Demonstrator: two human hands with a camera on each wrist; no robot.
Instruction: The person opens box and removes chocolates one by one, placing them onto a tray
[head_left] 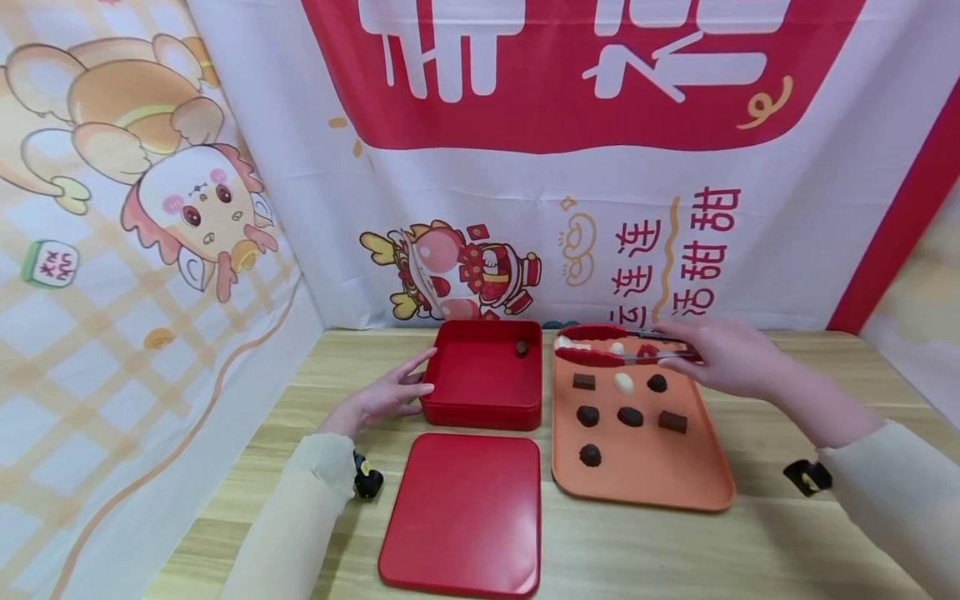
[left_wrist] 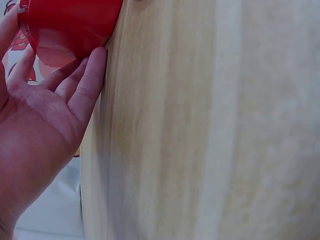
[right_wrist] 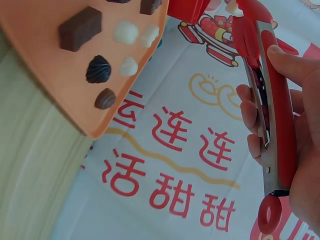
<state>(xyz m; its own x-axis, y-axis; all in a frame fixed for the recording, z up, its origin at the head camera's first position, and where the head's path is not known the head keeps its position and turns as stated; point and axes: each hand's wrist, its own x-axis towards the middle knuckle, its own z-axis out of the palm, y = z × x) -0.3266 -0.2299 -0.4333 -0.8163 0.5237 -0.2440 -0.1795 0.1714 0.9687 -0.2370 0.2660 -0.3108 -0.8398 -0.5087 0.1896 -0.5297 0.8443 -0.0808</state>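
Note:
A red square box (head_left: 480, 416) stands at the middle of the table, one small brown chocolate (head_left: 521, 348) inside near its back right corner. My left hand (head_left: 388, 395) touches the box's left side, its fingers fairly straight along the wall, as the left wrist view also shows. My right hand (head_left: 727, 358) grips red-and-metal tongs (right_wrist: 280, 110) by the handles. Between the tongs' red tips is a white chocolate (right_wrist: 233, 8), held above the back left part of an orange tray (head_left: 645, 486). Dark and white chocolates (head_left: 623, 383) lie spread on that tray.
A flat red lid (head_left: 465, 517) lies in front of the box, left of the tray. Behind the table hangs a printed white cloth (head_left: 480, 192), close to the back of the box and tray. Another patterned cloth (head_left: 150, 333) hangs along the left side.

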